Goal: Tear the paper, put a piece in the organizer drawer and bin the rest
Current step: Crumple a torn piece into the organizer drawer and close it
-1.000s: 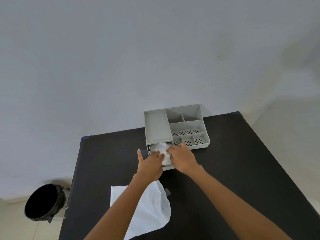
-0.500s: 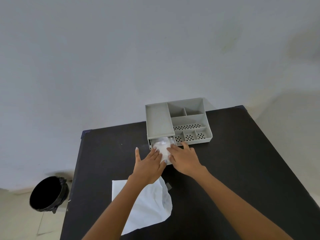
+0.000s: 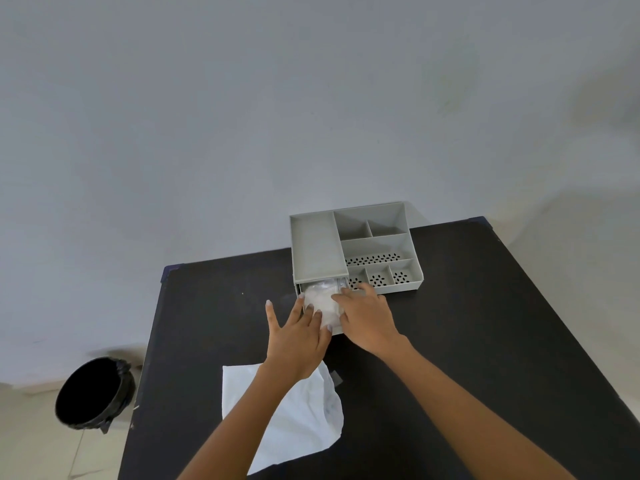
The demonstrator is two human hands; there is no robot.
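A grey organizer (image 3: 318,251) stands at the far edge of the black table (image 3: 485,323). Its drawer (image 3: 337,330) is pulled out toward me at the lower left. A crumpled white paper piece (image 3: 323,301) lies inside the drawer. My left hand (image 3: 296,336) rests flat with spread fingers on the drawer's left side, fingertips touching the paper. My right hand (image 3: 365,315) lies on the drawer's right side, fingers pressing the paper down. The rest of the torn white paper (image 3: 298,420) lies flat on the table under my left forearm.
A black bin (image 3: 91,393) with a bag liner stands on the floor left of the table. A small grey scrap (image 3: 335,378) lies on the table next to the large paper. A plain wall runs behind the table.
Both hands stay on the paper in the drawer and have shifted only slightly. The drawer looks pushed a little further in; the head camera has tilted a bit.
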